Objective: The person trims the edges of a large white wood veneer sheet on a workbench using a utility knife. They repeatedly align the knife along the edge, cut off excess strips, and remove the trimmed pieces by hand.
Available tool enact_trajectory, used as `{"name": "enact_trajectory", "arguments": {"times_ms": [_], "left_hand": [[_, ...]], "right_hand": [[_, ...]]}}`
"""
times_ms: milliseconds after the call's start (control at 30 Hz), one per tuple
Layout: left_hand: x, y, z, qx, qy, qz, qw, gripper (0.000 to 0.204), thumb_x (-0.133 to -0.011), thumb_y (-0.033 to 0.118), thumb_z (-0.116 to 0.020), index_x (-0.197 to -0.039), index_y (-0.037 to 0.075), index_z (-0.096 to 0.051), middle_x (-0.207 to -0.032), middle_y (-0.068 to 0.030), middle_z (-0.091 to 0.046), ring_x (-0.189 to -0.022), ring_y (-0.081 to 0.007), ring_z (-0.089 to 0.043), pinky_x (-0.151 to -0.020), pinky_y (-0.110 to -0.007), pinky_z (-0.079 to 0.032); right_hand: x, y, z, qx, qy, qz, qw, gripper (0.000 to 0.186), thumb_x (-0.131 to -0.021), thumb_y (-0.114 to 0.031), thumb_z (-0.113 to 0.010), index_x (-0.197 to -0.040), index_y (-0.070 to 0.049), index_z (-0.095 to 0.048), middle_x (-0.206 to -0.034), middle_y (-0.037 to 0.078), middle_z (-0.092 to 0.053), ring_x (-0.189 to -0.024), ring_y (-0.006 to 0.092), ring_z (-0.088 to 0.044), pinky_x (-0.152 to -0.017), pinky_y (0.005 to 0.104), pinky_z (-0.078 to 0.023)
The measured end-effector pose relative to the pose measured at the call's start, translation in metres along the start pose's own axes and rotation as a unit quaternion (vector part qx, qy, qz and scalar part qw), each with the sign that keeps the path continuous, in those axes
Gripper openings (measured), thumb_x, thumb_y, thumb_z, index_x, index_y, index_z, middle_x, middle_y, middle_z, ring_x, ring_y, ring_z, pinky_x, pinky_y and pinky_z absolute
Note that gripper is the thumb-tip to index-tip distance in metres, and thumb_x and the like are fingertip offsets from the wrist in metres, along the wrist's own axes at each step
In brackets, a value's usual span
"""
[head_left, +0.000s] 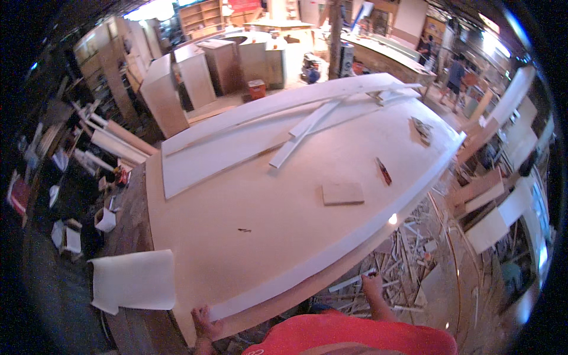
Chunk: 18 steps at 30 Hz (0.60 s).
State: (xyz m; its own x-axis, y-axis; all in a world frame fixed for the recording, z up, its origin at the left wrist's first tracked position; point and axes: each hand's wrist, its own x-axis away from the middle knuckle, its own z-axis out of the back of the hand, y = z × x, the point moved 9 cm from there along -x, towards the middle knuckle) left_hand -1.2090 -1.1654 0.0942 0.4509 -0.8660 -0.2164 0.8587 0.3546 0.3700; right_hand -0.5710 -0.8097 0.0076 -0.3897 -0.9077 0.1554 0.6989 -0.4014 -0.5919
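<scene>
Clutter [407,253] rings the pale table [272,207]; my open left hand [205,322] seemingly steadies the white strip [319,264] along its near edge; whether my curled right hand [372,285] grips anything, I can't tell remotely.

A: Tabletop [284,248] count?
B: One rectangular block [342,194], one slim tool [384,171], one white edge strip [355,244].
A: Further counts?
B: One left hand [205,321], one right hand [372,284]; two background people [455,76].

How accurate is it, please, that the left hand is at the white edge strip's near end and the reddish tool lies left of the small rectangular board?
One slip: the head view shows the reddish tool right of the small rectangular board, not left; the left hand is placed as you say.
</scene>
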Motion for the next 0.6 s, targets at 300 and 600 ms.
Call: {"name": "enact_trajectory", "arguments": {"times_ms": [300,600], "left_hand": [[-0.022,0.081,-0.028,-0.028,-0.032,-0.007,0.999,0.075,-0.064,0.037,-0.085,-0.126,0.002,-0.061,-0.121,-0.0247,-0.056,-0.116,-0.0448,-0.05,-0.103,-0.058,-0.039],[-0.04,0.158,-0.074,-0.044,-0.025,-0.011,0.999,0.079,-0.068,0.052,-0.083,-0.126,0.005,-0.06,-0.12,-0.0208,-0.06,-0.112,-0.0449,-0.054,-0.101,-0.061,-0.037]], "right_hand": [[-0.076,0.029,-0.012,0.001,0.036,0.081,0.996,0.044,-0.078,-0.025,-0.084,-0.107,0.0,-0.064,-0.085,0.014,-0.07,-0.076,0.0288,-0.07,-0.068,0.0402,-0.056],[-0.079,0.082,-0.012,-0.191,0.056,0.003,0.98,0.026,-0.085,-0.018,-0.079,-0.101,-0.002,-0.066,-0.087,0.01,-0.068,-0.071,0.0195,-0.064,-0.062,0.0345,-0.053]]}}
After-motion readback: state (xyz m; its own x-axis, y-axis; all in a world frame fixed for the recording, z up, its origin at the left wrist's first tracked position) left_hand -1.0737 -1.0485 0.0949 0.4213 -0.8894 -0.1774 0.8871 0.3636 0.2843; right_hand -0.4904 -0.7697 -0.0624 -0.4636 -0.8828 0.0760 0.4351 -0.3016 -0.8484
